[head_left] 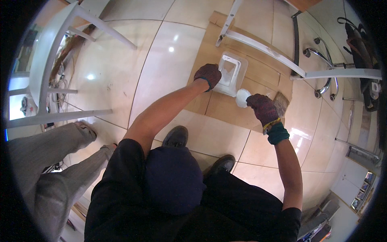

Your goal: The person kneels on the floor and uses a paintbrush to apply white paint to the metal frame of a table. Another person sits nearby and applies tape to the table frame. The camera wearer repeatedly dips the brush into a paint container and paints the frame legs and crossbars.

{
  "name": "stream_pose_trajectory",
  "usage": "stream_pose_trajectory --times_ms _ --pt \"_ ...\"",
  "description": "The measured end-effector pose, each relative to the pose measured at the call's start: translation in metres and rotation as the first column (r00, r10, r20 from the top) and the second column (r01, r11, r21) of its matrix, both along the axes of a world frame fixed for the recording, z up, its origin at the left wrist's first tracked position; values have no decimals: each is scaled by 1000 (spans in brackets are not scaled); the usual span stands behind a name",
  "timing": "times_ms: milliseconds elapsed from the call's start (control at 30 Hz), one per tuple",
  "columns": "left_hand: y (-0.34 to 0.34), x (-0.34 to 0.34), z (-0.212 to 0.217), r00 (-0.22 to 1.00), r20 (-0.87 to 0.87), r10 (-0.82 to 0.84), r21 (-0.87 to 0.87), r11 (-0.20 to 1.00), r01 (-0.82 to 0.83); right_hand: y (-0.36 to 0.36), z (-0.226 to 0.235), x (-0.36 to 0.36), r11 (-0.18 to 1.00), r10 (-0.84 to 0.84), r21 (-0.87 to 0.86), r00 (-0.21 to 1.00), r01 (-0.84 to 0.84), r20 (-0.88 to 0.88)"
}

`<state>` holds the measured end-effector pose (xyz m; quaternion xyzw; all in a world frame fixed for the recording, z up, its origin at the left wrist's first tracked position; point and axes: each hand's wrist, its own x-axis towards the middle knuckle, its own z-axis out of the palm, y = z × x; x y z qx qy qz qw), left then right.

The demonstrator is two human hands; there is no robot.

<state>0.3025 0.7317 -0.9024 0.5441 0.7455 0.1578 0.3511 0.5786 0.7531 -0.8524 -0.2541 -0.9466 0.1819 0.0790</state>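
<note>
A translucent rectangular plastic tub (243, 69), its inside coated with something white, sits on a flat piece of brown cardboard (226, 111) on the floor. My left hand (209, 77), in a dark red knitted glove, is closed on the tub's left rim. My right hand (264, 109), gloved alike with a green cuff, pinches a small rounded white piece (242, 98) just off the tub's near right corner; its exact kind is unclear. Beside the right hand lies a wide bristle brush (281, 103); whether the hand touches it is hidden.
A white metal frame leg (264, 51) crosses over the cardboard's far side. At the left stands a white chair (44, 68), with another person's grey trouser legs (60, 157) nearer me. A wheeled chair base (328, 68) is at the far right. My shoes (176, 136) are below the cardboard.
</note>
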Motion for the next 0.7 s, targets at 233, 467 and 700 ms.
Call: stream_pose_trajectory --times_ms 233,467,700 --pt "2 3 -3 996 -85 -26 -33 999 23 5 10 -14 999 43 16 992 -45 115" --pt "5 9 -1 998 -50 -38 -148 989 30 14 6 -22 990 91 90 984 -106 153" --pt "1 13 -2 1000 2 -14 -128 992 15 23 11 -35 992 126 -10 947 -129 296"
